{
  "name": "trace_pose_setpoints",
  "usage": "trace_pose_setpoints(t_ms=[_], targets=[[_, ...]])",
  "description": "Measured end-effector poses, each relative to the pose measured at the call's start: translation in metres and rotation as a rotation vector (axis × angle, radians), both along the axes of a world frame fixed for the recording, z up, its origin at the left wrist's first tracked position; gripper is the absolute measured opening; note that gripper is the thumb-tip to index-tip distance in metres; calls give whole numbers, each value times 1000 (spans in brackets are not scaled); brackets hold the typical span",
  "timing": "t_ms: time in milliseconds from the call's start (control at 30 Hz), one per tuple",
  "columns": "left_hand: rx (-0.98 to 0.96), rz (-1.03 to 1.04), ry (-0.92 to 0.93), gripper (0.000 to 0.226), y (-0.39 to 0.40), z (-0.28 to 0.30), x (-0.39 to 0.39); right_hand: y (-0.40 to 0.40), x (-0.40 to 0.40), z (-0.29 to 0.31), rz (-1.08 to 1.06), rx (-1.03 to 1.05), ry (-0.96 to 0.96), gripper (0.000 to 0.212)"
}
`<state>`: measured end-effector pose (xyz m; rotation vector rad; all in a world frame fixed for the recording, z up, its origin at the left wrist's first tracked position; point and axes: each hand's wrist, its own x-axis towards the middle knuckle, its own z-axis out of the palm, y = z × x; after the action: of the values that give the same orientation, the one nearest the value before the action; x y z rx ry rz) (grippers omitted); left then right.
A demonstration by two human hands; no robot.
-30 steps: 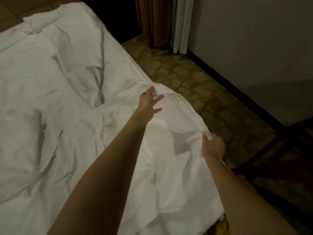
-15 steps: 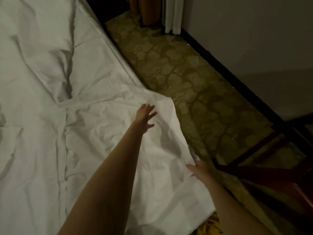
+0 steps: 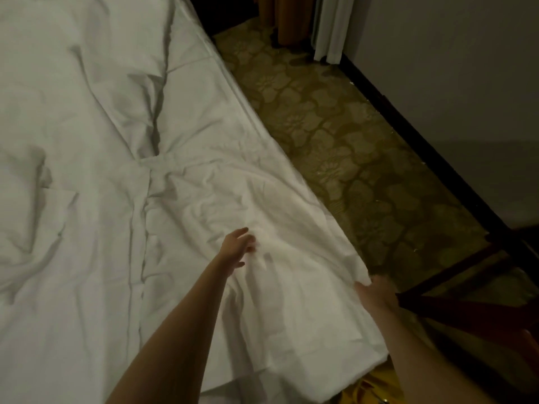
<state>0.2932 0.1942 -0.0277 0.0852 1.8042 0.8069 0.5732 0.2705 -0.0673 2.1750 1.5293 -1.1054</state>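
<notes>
A white sheet [image 3: 221, 196] lies rumpled over the right side of the bed [image 3: 73, 97], its edge hanging at the bedside. My left hand [image 3: 237, 247] rests on the sheet with fingers spread and straight. My right hand [image 3: 376, 291] is at the sheet's right edge, low on the bedside, fingers stretched against the cloth; the fingertips are blurred and partly behind the edge.
A patterned olive carpet [image 3: 335, 135] runs between bed and wall [image 3: 452, 68], which has a dark skirting board. A dark wooden frame [image 3: 455, 304] stands at lower right beside my right arm. Curtains [image 3: 309, 21] hang at the top. Something yellow [image 3: 370, 389] shows below the sheet.
The lifted sheet has come down flat on the bed. My right hand let go of the pinched edge and dropped lower. My left hand drew back toward me across the sheet.
</notes>
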Motion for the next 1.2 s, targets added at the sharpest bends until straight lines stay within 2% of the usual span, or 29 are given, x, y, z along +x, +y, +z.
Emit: trace_pose_setpoints(t_ms=[100, 200, 267, 367, 500, 667, 800, 900, 1000, 1133, 1200], targets=[[-32, -31, 75, 43, -28, -3, -17, -8, -3, 6, 108, 48, -225, 48], [-87, -72, 220, 42, -61, -5, -39, -20, -29, 16, 189, 187, -265, 55], [-131, -128, 332, 41, -88, -5, -55, -38, -62, 20, 283, 239, -172, 55], [-223, -251, 477, 40, -131, 0, -80, -79, -129, 31, 291, 217, 50, 43], [-318, -355, 582, 44, -187, 6, -109, -159, -216, 46, 443, 241, 266, 32], [-281, -391, 562, 40, -255, 1, -135, -264, -288, 48, 610, 266, 386, 28], [-219, -430, 515, 42, -285, -12, -141, -319, -310, 34, 560, 183, 402, 34], [-182, -429, 490, 40, -295, -20, -136, -343, -315, 28, 452, 145, 357, 44], [-163, -402, 446, 41, -298, -27, -131, -349, -312, 24, 312, 90, 324, 42], [-147, -310, 369, 58, -299, -30, -135, -354, -310, 19, 402, 33, 404, 39], [-171, -320, 391, 56, -297, -30, -141, -361, -316, 20, 466, 15, 467, 39]])
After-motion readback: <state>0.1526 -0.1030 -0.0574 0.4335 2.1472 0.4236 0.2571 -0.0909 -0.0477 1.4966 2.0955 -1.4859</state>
